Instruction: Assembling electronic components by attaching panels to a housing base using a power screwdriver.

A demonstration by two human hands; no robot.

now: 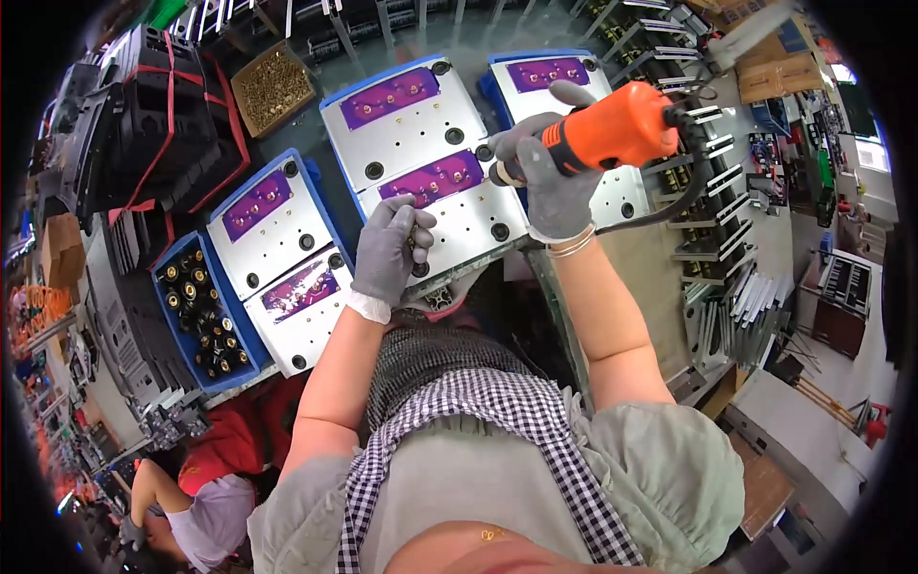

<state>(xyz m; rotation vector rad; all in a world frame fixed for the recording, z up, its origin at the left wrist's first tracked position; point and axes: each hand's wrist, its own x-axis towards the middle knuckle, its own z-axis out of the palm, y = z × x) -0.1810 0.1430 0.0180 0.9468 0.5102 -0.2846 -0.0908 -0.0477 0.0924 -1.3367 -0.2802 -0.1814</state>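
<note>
1. At 12 o'clock, my right hand (555, 177) is clamped on the orange power screwdriver (612, 129), tip down toward the metal plate (449, 206).
2. At 10 o'clock from it, my left hand (390, 251) presses loosely curled fingers on the plate's near edge, steadying it.

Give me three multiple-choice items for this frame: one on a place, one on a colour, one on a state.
1. Where does the left hand rest?
A. on the near edge of a grey metal plate
B. in the box of brass parts
C. on the black crates

2. What colour is the power screwdriver?
A. green
B. orange
C. white

3. How is the right hand?
A. open and empty
B. flat on the bench
C. closed around the screwdriver

Answers: 1 A, the gloved fingers lie on the grey metal plate with purple panels. 2 B, its body is plainly orange. 3 C, the grey glove wraps the tool's front end.
</note>
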